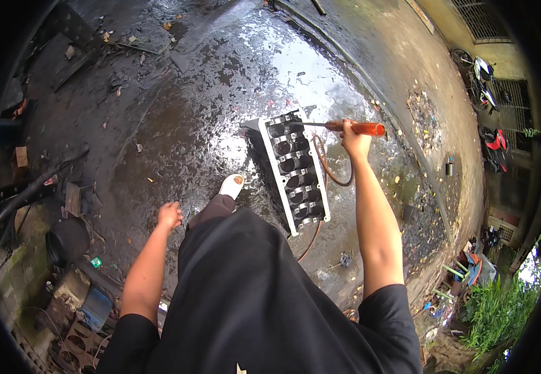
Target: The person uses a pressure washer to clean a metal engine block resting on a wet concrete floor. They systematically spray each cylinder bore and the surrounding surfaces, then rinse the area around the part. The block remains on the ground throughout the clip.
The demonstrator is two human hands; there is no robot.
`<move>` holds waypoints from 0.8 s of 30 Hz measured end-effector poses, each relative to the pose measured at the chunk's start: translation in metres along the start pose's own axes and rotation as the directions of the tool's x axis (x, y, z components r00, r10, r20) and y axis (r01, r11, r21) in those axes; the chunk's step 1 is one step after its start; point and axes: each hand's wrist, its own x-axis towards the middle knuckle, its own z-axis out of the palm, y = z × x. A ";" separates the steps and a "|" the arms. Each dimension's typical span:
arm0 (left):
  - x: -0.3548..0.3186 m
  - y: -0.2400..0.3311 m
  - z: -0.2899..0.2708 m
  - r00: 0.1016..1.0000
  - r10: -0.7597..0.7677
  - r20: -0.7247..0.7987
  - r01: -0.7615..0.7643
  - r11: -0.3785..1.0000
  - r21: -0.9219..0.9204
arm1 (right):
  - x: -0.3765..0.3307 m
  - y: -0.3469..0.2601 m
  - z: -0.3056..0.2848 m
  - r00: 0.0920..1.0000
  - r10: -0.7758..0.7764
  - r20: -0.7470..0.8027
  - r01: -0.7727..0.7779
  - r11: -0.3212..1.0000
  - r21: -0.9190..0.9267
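My right hand (pixel 356 142) is wrapped round an orange spray gun (pixel 367 128) with a long thin nozzle. The nozzle reaches left over the far end of a metal engine block (pixel 288 181). The block lies on the wet ground in front of me, its row of open crankcase bays facing up. A brown hose (pixel 341 183) loops down below my right hand and runs beside the block. Out to the left, away from the block, my left hand (pixel 170 215) hangs with its fingers curled closed and nothing visible in it.
One white shoe (pixel 231 185) of mine stands beside the block on wet, dirty concrete (pixel 183 137). Scrap, a black container (pixel 67 242) and a blue container (pixel 96 308) crowd the left. Motorcycles (pixel 493 148) and green plants (pixel 501 318) are at the right.
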 end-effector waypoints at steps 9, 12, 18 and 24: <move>0.007 -0.006 -0.031 0.996 -0.053 -0.078 0.057 0.997 0.048 | 0.003 0.000 -0.003 1.000 0.021 0.008 -0.021 1.000 0.006; 0.012 -0.010 -0.036 0.990 -0.089 -0.111 0.092 0.996 0.022 | 0.000 -0.002 -0.002 1.000 -0.011 -0.007 0.011 1.000 0.007; 0.012 -0.007 -0.027 0.997 -0.053 -0.052 0.056 0.997 0.057 | 0.001 0.003 -0.005 0.999 -0.018 0.047 0.018 1.000 -0.004; 0.009 0.004 -0.012 1.000 -0.024 -0.002 0.024 1.000 0.009 | 0.002 0.004 -0.004 0.998 -0.018 0.061 0.017 1.000 0.018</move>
